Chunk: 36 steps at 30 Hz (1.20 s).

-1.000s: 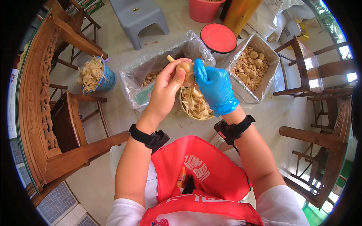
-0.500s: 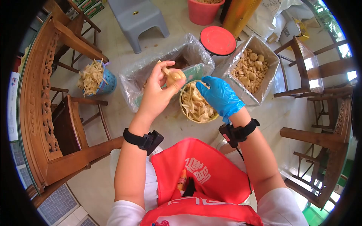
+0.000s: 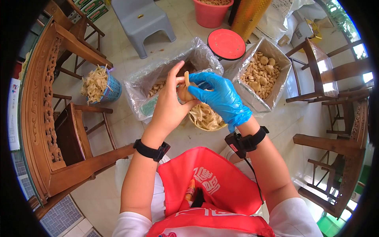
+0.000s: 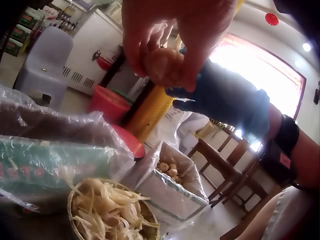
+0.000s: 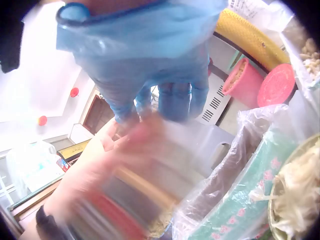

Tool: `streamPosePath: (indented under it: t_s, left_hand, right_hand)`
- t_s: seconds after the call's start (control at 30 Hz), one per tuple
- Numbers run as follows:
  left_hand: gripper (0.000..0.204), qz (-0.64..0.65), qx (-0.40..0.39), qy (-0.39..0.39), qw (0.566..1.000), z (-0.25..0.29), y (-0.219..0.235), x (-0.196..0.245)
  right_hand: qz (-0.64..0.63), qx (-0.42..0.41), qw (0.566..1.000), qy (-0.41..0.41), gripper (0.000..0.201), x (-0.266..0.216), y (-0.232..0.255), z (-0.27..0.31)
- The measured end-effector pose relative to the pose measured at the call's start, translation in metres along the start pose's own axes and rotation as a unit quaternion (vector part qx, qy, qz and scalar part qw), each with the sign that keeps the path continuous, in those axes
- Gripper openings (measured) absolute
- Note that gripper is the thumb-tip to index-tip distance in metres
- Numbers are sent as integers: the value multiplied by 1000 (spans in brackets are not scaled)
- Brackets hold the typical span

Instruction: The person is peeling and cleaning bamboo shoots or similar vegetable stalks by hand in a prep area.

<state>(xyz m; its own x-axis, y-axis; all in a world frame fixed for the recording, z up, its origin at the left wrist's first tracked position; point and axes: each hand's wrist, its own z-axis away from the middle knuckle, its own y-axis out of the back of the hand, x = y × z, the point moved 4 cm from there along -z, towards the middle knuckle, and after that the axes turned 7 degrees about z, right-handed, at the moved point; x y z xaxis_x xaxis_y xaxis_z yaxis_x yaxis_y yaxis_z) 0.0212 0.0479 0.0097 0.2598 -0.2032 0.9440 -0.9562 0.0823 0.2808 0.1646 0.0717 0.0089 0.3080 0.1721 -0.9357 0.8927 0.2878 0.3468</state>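
Observation:
My bare left hand [image 3: 167,104] holds a brownish garlic bulb [image 3: 184,94] between thumb and fingers, its pale stem [image 3: 187,77] pointing up. In a blue plastic glove, my right hand [image 3: 223,96] meets it from the other side, thumb and fingers pinching at the bulb. The left wrist view shows the bulb [image 4: 165,66] from below, gloved fingers beside it. Motion blurs the right wrist view there. Beneath the hands stands a round basket [image 4: 72,212] of garlic peels [image 3: 207,117]. A plastic-lined box [image 3: 136,89] with some cloves lies behind the left hand.
Right of the hands, another lined box [image 3: 253,100] holds cloves and bulbs. A blue basket [image 3: 114,87] heaped with peels stands left. Farther back are a grey stool [image 3: 143,23], a red-lidded container [image 3: 226,43] and a pink bucket [image 3: 211,14]. Wooden chairs flank both sides.
The right hand drew away from the bulb to the right, then returned to it. The left hand tilted the bulb, and its stem now points up toward the gloved hand.

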Motion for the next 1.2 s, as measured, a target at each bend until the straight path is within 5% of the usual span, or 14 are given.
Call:
streamPosePath:
  t_s: [0.2,0.47,0.53,0.63,0.83,0.9,1.2]
  left_hand:
    - [80,-45,-16,-2,999,1,-3,2]
    - [66,-17,-40,-25,999,0,-3,-4]
    - [56,144,-65,142,977,4,-5,-13]
    - [50,252,-78,169,950,5,-9,-18]
    - [51,179,-90,114,973,5,-11,-19]
    - [51,212,-83,126,966,6,-12,-12]
    - [44,300,-83,125,942,4,-17,-12]
  right_hand:
    - [9,56,995,76,23,8,1,-1]
    - [6,68,997,35,16,11,0,-2]
    - [-28,75,997,23,16,8,1,-2]
    - [21,83,995,55,15,4,1,-1]
    - [17,56,996,71,13,-2,0,-2]
    - [-120,75,989,-38,13,15,-1,-3]
    - [-282,108,945,-129,13,12,3,-1]
